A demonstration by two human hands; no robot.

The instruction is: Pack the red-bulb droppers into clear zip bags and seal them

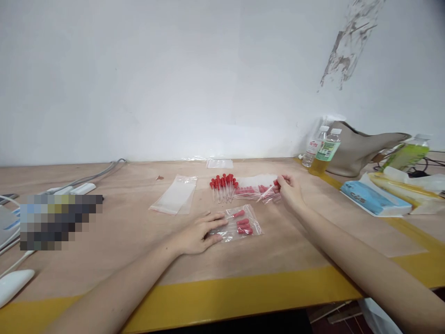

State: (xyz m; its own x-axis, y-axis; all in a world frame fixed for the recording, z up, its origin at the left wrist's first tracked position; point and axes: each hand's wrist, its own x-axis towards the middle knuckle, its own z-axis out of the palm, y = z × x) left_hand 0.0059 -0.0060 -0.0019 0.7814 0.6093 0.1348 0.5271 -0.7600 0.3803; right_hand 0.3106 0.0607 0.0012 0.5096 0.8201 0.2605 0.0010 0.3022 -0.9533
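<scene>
Head view, bagging of red-bulbed droppers at a plywood worktop (121,222). The right hand (290,191) has its grip closed in a fingertip pinch on one dropper (268,192), taken at the bulb end, with the clear stem slanting down toward the person. It is lifted just above a clear supply bag (252,188) that lies on its side with more red bulbs inside, too overlapped to count. The left hand (200,232) lies flat with its grip open, fingers spread on the near edge of the part-filled bag (243,225), pinning it to the board. About four red bulbs show inside that bag. Just left of the supply bag lies a fan of loose droppers (224,185), roughly a dozen or more, bulbs pointing away. Further left lies a small stack of empty bags (175,195), at least two, and one more flat bag (219,163) lies near the wall. Judged from this layout, the work is early: one bag is partly filled, no sealed bag is visible, and most droppers remain unpacked. At the right edge stand two bottles (321,148).
</scene>
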